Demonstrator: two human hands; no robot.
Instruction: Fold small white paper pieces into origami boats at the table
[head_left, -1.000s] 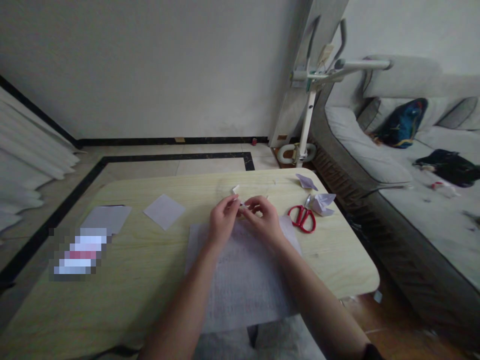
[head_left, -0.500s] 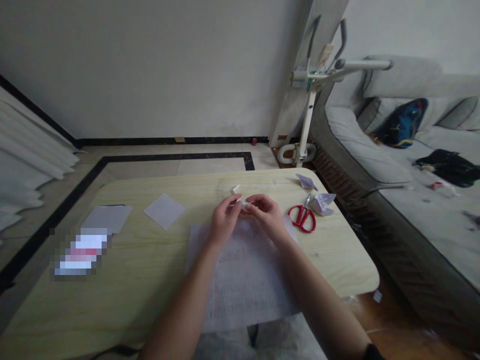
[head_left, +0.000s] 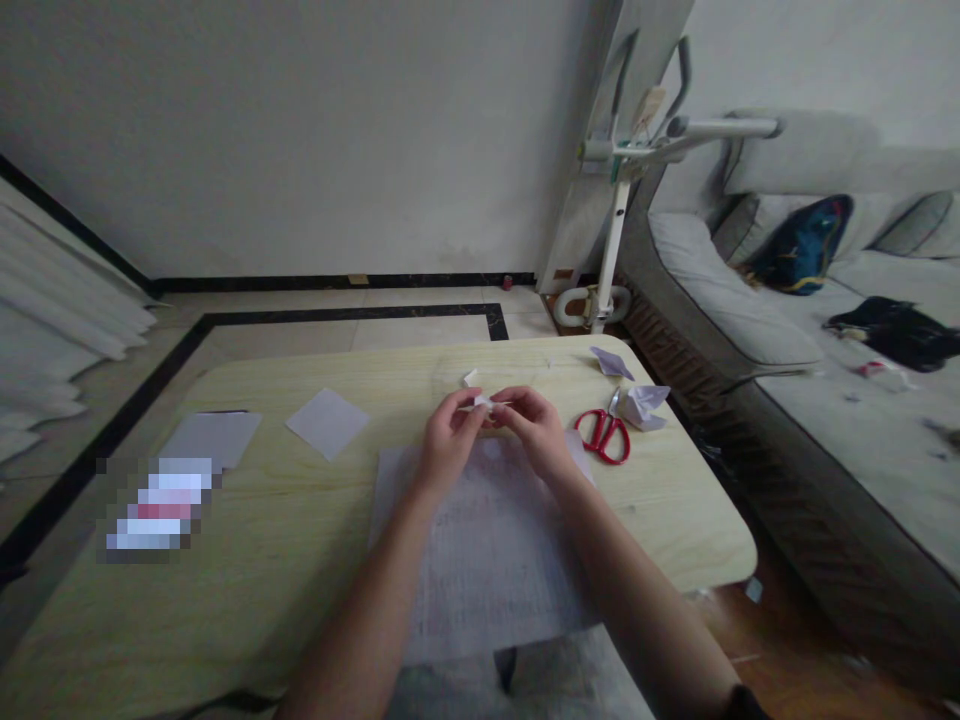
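Observation:
My left hand (head_left: 451,428) and my right hand (head_left: 530,422) meet over the far edge of a large printed sheet (head_left: 495,550). Between their fingertips is a small piece of white folded paper (head_left: 484,402), pinched from both sides and partly covered by the fingers. Just beyond my left hand lies a small white paper scrap (head_left: 470,378). To the right of my right hand rest red-handled scissors (head_left: 604,435), blades pointing away. Beside them stands a folded white paper shape (head_left: 645,407), with another folded paper piece (head_left: 611,363) behind it.
The pale wooden table (head_left: 300,560) carries a square paper (head_left: 328,424) and a stack of paper (head_left: 214,437) on the left. A blurred-out bright rectangle (head_left: 161,508) lies nearby. White exercise equipment (head_left: 616,220) and a grey sofa (head_left: 862,450) stand to the right.
Both hands stay in place with slight finger movement, and a little more of the white paper shows between them. The whole view has shifted very slightly.

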